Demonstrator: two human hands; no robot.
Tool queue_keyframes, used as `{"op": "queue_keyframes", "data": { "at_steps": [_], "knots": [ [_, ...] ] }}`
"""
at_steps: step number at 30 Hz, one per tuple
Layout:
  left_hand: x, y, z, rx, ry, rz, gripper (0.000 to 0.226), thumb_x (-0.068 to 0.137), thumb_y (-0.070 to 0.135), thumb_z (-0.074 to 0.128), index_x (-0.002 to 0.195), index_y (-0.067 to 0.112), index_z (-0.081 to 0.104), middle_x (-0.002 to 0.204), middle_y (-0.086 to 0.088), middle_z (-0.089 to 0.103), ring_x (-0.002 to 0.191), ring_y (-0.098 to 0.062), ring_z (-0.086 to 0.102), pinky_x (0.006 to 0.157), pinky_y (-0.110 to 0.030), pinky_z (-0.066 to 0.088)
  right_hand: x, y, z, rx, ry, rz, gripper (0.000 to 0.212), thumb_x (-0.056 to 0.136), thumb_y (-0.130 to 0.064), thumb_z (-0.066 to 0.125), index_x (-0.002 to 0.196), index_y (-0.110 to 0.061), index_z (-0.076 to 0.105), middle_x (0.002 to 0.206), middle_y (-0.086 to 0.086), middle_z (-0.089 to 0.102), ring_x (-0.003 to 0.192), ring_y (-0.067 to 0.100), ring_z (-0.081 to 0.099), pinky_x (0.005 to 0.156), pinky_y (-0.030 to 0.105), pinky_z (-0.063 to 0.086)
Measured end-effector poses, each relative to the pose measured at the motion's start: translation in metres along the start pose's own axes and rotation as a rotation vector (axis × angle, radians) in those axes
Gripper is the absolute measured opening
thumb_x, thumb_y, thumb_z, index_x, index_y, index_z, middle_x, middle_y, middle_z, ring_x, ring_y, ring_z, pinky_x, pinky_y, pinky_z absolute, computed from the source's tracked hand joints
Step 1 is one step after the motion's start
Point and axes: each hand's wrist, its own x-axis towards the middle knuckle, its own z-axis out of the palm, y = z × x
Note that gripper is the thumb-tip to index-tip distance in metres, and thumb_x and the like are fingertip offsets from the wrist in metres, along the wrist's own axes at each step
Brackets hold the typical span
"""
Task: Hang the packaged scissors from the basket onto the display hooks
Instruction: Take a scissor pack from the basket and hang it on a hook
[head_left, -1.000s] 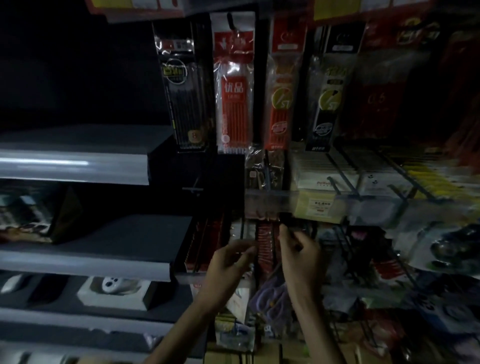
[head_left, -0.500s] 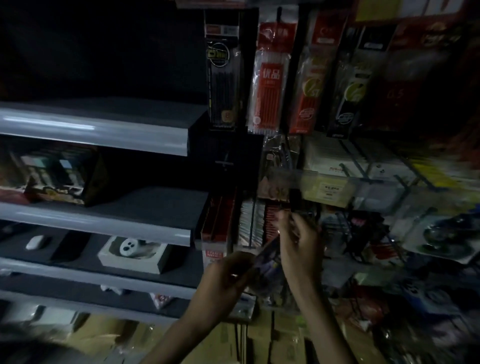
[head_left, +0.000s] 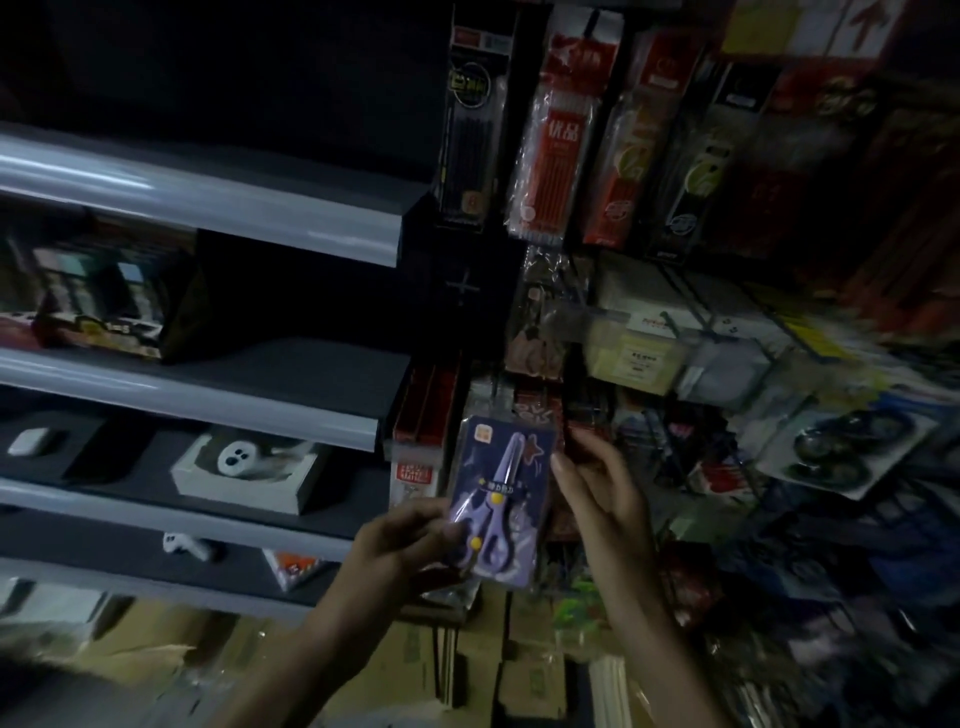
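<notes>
A pack of purple scissors on a blue card stands upright in front of the display, tips up. My left hand grips its lower left corner by the handles. My right hand touches the card's right edge with its fingertips, fingers spread. Dark display hooks stick out from the rack above and to the right, loaded with other packs. The basket is out of view.
Grey shelves run along the left with boxed goods and a white box. Hanging pen packs fill the rack above. Cardboard boxes sit on the floor below. The scene is dim and blurred on the right.
My left hand has brought the scissors pack up from below into full view, face towards me. My right hand has dropped slightly to the card's right edge. The camera has shifted left and down.
</notes>
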Motion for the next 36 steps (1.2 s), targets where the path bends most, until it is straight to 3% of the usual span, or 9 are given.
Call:
{"op": "queue_keyframes", "data": {
  "at_steps": [3,6,9,13,15,18,24,30,36],
  "knots": [
    [-0.002,-0.003,0.000,-0.005,-0.016,-0.003,0.023,0.096,0.032,0.074,0.108,0.012,0.075,0.117,-0.020,0.074,0.112,-0.040,0.071,0.100,-0.054,0.057,-0.006,0.000,0.008,0.160,-0.050,0.104,0.048,0.090,-0.058,0.073,0.127,-0.028,0.070,0.128,-0.004,0.072,0.121,0.019,0.068,0.105,0.049,0.053],
    [-0.002,-0.008,0.000,0.003,-0.044,-0.042,0.022,0.099,0.026,0.071,0.110,0.008,0.072,0.121,-0.023,0.072,0.116,-0.044,0.069,0.103,-0.057,0.056,-0.009,-0.001,0.006,0.183,0.007,0.043,0.026,0.097,-0.034,0.070,0.116,-0.019,0.076,0.115,0.002,0.077,0.111,0.025,0.072,0.096,0.048,0.058],
    [0.000,-0.010,0.004,0.095,-0.066,-0.043,0.025,0.099,0.026,0.069,0.115,0.006,0.070,0.119,-0.019,0.074,0.115,-0.040,0.070,0.103,-0.055,0.057,-0.010,0.001,-0.002,0.129,0.031,0.015,0.027,0.092,-0.035,0.071,0.114,-0.020,0.077,0.110,0.002,0.078,0.107,0.024,0.073,0.095,0.051,0.058],
    [0.001,0.002,0.026,0.223,-0.051,0.030,0.040,0.093,0.028,0.066,0.132,0.020,0.062,0.118,-0.002,0.079,0.110,-0.021,0.076,0.091,-0.034,0.062,-0.008,-0.002,-0.013,0.057,0.048,-0.040,0.012,0.097,-0.022,0.070,0.105,-0.021,0.078,0.100,-0.006,0.079,0.099,0.011,0.074,0.083,0.030,0.058],
    [0.005,0.010,0.036,0.230,-0.041,0.100,0.042,0.093,0.035,0.069,0.134,0.024,0.061,0.119,0.002,0.079,0.111,-0.018,0.075,0.094,-0.034,0.060,-0.010,-0.004,-0.019,0.031,0.042,-0.087,0.011,0.098,-0.020,0.069,0.104,-0.021,0.078,0.098,-0.011,0.078,0.097,0.005,0.073,0.079,0.020,0.055],
    [0.015,0.021,0.047,0.269,-0.064,0.210,0.045,0.097,0.045,0.071,0.129,0.015,0.066,0.122,-0.002,0.077,0.114,-0.021,0.074,0.096,-0.040,0.060,-0.013,-0.001,-0.027,0.010,0.041,-0.110,0.011,0.097,-0.020,0.069,0.103,-0.022,0.078,0.100,-0.011,0.078,0.098,0.006,0.073,0.080,0.019,0.056],
    [0.030,0.029,0.058,0.219,-0.021,0.316,0.031,0.093,0.020,0.067,0.105,-0.008,0.070,0.106,-0.017,0.077,0.103,-0.031,0.075,0.083,-0.032,0.063,-0.019,-0.005,-0.036,-0.014,0.021,-0.165,0.012,0.097,-0.018,0.069,0.101,-0.025,0.077,0.099,-0.013,0.077,0.098,0.003,0.072,0.080,0.015,0.053],
    [0.033,0.038,0.065,0.283,0.008,0.373,0.024,0.091,0.019,0.068,0.097,-0.003,0.074,0.098,-0.015,0.079,0.096,-0.030,0.077,0.081,-0.034,0.064,-0.018,-0.013,-0.038,0.030,-0.032,-0.169,0.009,0.096,-0.021,0.069,0.100,-0.016,0.075,0.096,-0.007,0.076,0.094,0.006,0.072,0.078,0.015,0.053],
    [0.043,0.045,0.071,0.322,0.001,0.385,0.017,0.096,0.012,0.069,0.097,-0.003,0.076,0.096,-0.014,0.079,0.094,-0.029,0.077,0.081,-0.037,0.065,-0.008,-0.013,-0.031,0.027,0.036,-0.192,0.008,0.098,-0.022,0.069,0.096,-0.020,0.077,0.090,-0.008,0.076,0.087,0.005,0.072,0.072,0.014,0.051]
  ]
}}
